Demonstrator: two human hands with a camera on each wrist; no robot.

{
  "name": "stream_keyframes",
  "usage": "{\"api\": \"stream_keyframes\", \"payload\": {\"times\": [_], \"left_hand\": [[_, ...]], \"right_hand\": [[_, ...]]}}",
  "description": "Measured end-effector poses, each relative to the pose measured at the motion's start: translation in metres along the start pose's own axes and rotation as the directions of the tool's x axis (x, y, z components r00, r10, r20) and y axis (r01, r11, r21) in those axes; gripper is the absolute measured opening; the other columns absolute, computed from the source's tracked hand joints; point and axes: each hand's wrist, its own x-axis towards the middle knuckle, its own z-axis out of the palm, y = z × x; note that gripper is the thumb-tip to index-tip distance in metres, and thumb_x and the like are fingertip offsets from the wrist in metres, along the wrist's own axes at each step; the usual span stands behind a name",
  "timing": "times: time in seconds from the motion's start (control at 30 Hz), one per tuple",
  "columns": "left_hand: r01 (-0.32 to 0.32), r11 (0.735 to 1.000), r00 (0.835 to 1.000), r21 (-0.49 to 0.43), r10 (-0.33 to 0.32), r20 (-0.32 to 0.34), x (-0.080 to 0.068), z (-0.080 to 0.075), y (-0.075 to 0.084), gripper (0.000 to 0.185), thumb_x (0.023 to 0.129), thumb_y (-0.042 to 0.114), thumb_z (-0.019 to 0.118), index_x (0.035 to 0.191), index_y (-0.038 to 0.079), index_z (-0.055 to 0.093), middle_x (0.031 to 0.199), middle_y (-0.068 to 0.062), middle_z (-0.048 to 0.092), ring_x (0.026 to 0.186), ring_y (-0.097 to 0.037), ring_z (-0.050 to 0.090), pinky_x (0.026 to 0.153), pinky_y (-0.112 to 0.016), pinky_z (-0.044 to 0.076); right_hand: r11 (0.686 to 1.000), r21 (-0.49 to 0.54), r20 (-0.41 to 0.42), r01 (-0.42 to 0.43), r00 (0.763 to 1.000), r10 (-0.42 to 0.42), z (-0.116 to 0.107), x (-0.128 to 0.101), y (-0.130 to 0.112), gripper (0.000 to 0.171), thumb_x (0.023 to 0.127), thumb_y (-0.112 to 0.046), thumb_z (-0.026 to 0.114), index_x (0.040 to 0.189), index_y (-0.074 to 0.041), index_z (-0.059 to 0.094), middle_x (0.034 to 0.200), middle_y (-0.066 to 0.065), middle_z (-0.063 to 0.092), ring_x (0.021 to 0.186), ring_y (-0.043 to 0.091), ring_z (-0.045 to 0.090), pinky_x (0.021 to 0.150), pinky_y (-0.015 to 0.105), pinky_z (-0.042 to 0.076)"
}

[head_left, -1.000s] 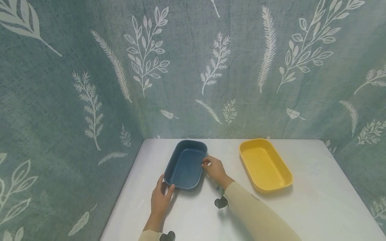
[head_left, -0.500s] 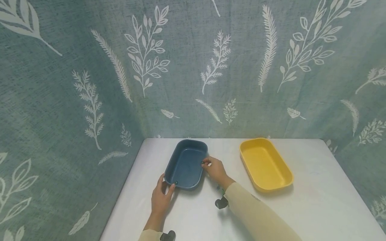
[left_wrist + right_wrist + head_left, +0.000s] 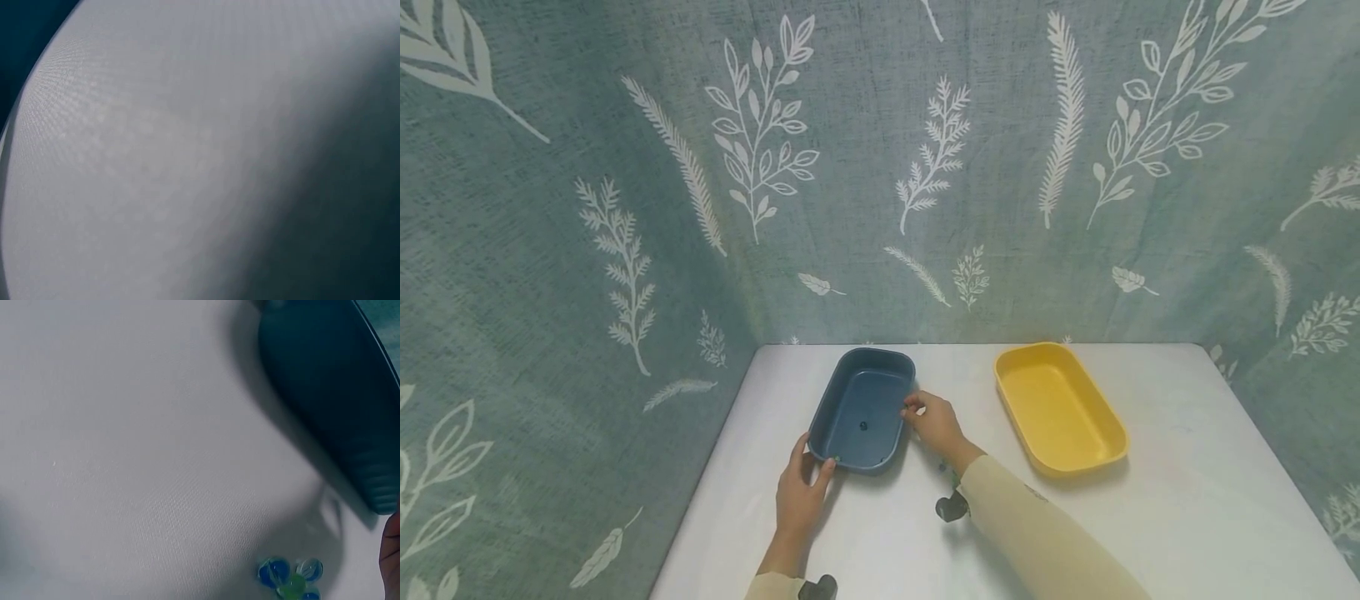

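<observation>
since half a second ago, a small dark bead (image 3: 862,426) has come to lie on the floor of the blue tray (image 3: 850,390), where earlier a dark speck sat at the near rim by the left thumb; both hands have hardly shifted.

head view: the blue tray lies on the white table (image 3: 1187,500), left of centre, with a yellow tray (image 3: 1060,410) well apart to its right. the left hand (image 3: 801,497) holds the tray's near left corner, thumb curled over the rim and fingers along the outer wall. the right hand (image 3: 934,421) is at the tray's right rim, thumb and forefinger drawn close together at the edge; whether they pinch anything is too small to tell. a cream sleeve (image 3: 1037,533) runs back to the near right.

left wrist view: only blurred white tabletop (image 3: 156,156) and dark shadow show; the hand is out of sight.

right wrist view: the blue tray's outer wall (image 3: 331,387) fills the upper right above the white table. a cluster of blue and green glass marbles (image 3: 290,578) lies on the table at the near edge, just beside a sliver of the right hand (image 3: 392,550).
</observation>
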Motion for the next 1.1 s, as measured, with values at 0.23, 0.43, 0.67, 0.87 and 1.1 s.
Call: {"api": "stream_keyframes", "payload": {"times": [0.23, 0.43, 0.67, 0.87, 1.1], "left_hand": [[0.005, 1.000, 1.000, 0.001, -0.005, 0.001, 0.001, 0.001, -0.001, 0.068, 0.082, 0.050, 0.059, 0.140, 0.032, 0.029, 0.140, -0.003, 0.044, 0.127, -0.030, 0.041, 0.104, -0.054, 0.031], [0.008, 1.000, 1.000, -0.009, -0.008, 0.010, 0.000, -0.001, 0.003, 0.068, 0.082, 0.052, 0.059, 0.140, 0.031, 0.030, 0.139, -0.006, 0.045, 0.126, -0.033, 0.042, 0.102, -0.055, 0.031], [-0.012, 1.000, 1.000, -0.014, 0.012, 0.003, 0.000, -0.001, 0.001, 0.068, 0.082, 0.050, 0.060, 0.140, 0.030, 0.031, 0.137, -0.006, 0.046, 0.124, -0.033, 0.044, 0.101, -0.055, 0.033], [0.012, 1.000, 1.000, -0.008, -0.012, 0.010, 0.000, -0.001, 0.000, 0.068, 0.081, 0.052, 0.059, 0.140, 0.032, 0.030, 0.137, -0.007, 0.046, 0.123, -0.034, 0.044, 0.100, -0.056, 0.033], [0.019, 1.000, 1.000, -0.011, -0.019, 0.017, 0.001, -0.001, 0.001, 0.068, 0.082, 0.051, 0.060, 0.140, 0.033, 0.029, 0.138, -0.006, 0.045, 0.125, -0.033, 0.043, 0.102, -0.055, 0.032]], "right_hand": [[1.000, 0.021, 0.002, 0.012, 1.000, -0.012, -0.008, -0.002, 0.012, 0.025, 0.085, -0.027, 0.063, 0.107, -0.015, 0.062, 0.093, -0.007, 0.061, 0.068, 0.008, 0.055, 0.057, 0.024, 0.049], [0.999, -0.043, -0.054, 0.002, 0.999, -0.004, -0.022, -0.006, 0.025, 0.020, 0.088, -0.027, 0.058, 0.105, -0.017, 0.063, 0.094, -0.007, 0.062, 0.072, 0.008, 0.055, 0.066, 0.025, 0.049], [0.996, -0.068, -0.107, -0.064, 0.993, 0.056, -0.035, -0.011, 0.047, 0.015, 0.089, -0.029, 0.057, 0.100, -0.021, 0.064, 0.095, -0.008, 0.064, 0.077, 0.008, 0.056, 0.073, 0.028, 0.049], [0.993, -0.081, -0.094, -0.085, 0.993, 0.077, -0.040, -0.026, 0.063, 0.016, 0.089, -0.029, 0.056, 0.100, -0.021, 0.063, 0.097, -0.007, 0.064, 0.079, 0.007, 0.056, 0.077, 0.030, 0.049], [0.988, -0.106, -0.059, -0.113, 0.993, 0.107, -0.043, -0.051, 0.077, 0.020, 0.090, -0.031, 0.056, 0.105, -0.020, 0.062, 0.105, -0.004, 0.064, 0.092, 0.011, 0.058, 0.088, 0.036, 0.048]]}}
